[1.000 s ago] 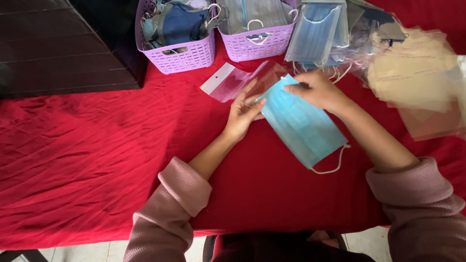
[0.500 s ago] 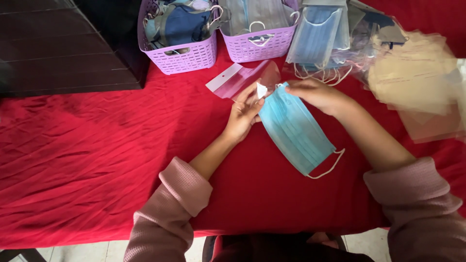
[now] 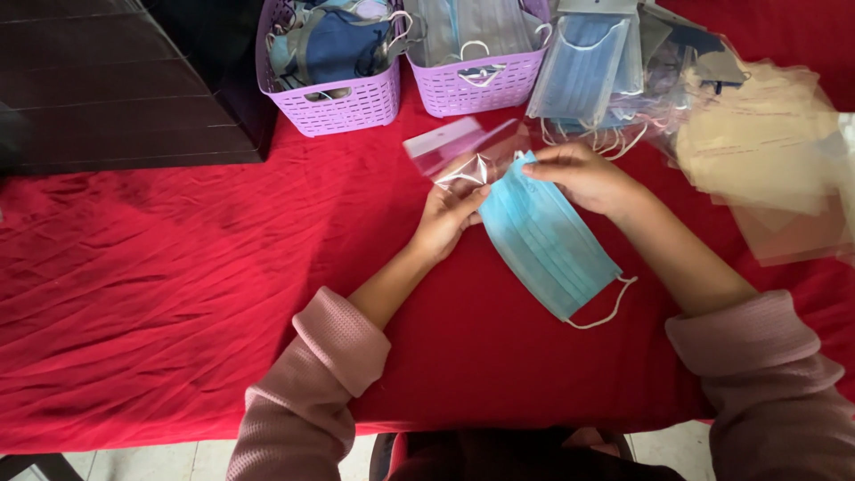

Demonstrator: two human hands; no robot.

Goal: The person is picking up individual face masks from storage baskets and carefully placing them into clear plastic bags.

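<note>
We hold one pale blue face mask over the red tablecloth, its long axis running diagonally from our fingertips down toward our right sleeve, one ear loop trailing at the low end. Our right hand pinches its upper edge, fingers closed on it. Our left hand pinches one clear plastic sleeve, just beside the mask's top corner. Beyond our fingers stand two lilac baskets of masks, with stacks of packaged masks to their right.
</note>
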